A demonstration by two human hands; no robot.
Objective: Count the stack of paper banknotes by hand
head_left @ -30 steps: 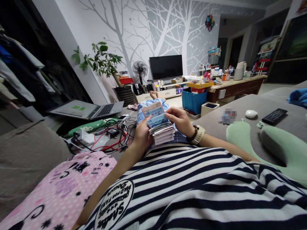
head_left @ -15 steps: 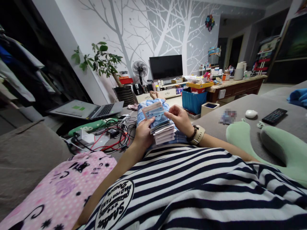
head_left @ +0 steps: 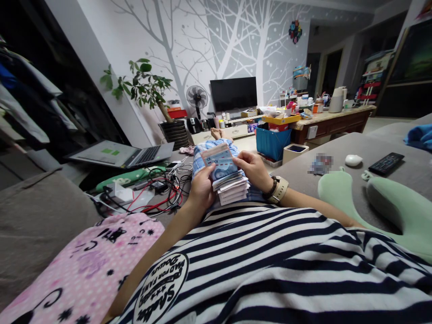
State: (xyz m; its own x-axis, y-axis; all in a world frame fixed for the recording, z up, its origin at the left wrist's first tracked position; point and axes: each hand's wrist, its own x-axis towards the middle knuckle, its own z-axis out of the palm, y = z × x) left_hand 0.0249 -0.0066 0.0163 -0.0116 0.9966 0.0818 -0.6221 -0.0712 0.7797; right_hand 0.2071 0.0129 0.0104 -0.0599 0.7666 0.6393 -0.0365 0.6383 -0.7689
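In the head view, a bundle of thin printed slips (head_left: 233,188) is held over my lap, its layered pale edges fanned toward me. The top piece (head_left: 221,163) is light blue with a pinkish upper border and small dark and red marks; its exact kind cannot be made out. My left hand (head_left: 203,184) is closed around the bundle's left side, thumb on the top piece. At the upper right edge of that piece, my right hand (head_left: 251,166) pinches with thumb and fingertips. A light watch (head_left: 279,190) and a dark bracelet are on the right wrist.
Left of my legs lie tangled cables (head_left: 168,189), an open laptop (head_left: 124,154) and a pink patterned cloth (head_left: 97,265). To the right are a green neck pillow (head_left: 388,207), a white mouse (head_left: 353,160) and a remote control (head_left: 386,163). A blue bin (head_left: 273,141) stands ahead.
My right hand has moved slightly down against the top piece's right edge. More of that piece's blue printed face shows now. My left hand stays closed on the bundle.
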